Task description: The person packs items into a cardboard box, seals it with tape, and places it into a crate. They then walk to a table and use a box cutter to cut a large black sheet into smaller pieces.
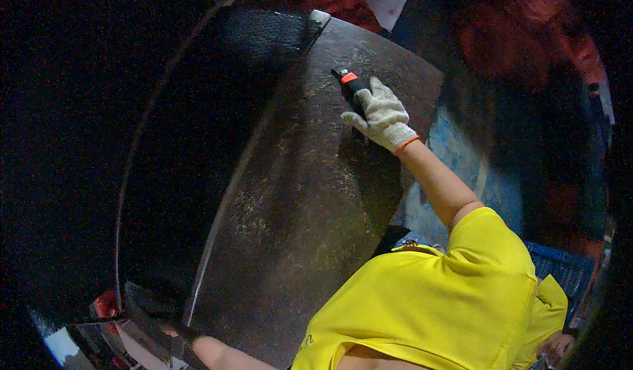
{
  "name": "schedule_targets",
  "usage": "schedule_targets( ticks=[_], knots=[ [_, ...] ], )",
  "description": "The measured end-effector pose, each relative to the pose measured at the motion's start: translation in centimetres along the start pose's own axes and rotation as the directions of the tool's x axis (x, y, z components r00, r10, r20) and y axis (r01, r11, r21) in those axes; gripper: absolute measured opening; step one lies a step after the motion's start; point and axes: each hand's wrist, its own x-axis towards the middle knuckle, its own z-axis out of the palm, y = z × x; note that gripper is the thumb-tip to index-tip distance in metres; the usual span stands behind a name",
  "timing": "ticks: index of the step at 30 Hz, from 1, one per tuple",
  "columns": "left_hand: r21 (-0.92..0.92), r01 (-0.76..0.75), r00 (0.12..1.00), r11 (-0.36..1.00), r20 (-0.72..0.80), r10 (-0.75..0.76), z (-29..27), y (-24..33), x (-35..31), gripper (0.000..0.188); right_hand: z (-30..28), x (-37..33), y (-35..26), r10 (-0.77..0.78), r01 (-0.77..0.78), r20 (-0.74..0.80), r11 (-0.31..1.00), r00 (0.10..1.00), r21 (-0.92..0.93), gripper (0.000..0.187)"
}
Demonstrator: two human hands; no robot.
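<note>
In a white knitted glove with an orange cuff edge, my right hand reaches over the far part of a worn brown work surface. Its fingers are around the rear of a black hand tool with an orange band, which looks like a utility knife. The tool's small metal tip points up and left, away from me. At the lower left, my left hand is low beside the near end of the surface, in deep shadow; its fingers do not show clearly.
A pale strip edges the surface on its left, beside a very dark area. A white block sits at its far corner. Red sheeting or bags lie far right, and a blue crate stands near right.
</note>
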Motion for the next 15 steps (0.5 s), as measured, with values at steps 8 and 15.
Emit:
schedule_targets(
  ticks=[8, 15],
  knots=[
    [-0.118, 0.145, 0.988, 0.982, 0.074, -0.137, 0.8, -5.1, 2.9, 0.066, -2.3, 3.3, -0.4, 0.142, -0.147, 0.037, 0.965, 0.989, 0.219, 0.043],
    [-0.22, 0.316, 0.948, 0.923, 0.118, -0.297, -1.1, -7.8, 3.2, 0.066, 1.6, 24.3, -7.8, 0.045, -0.045, -0.182, 0.999, 0.982, 0.003, 0.028]
  ],
)
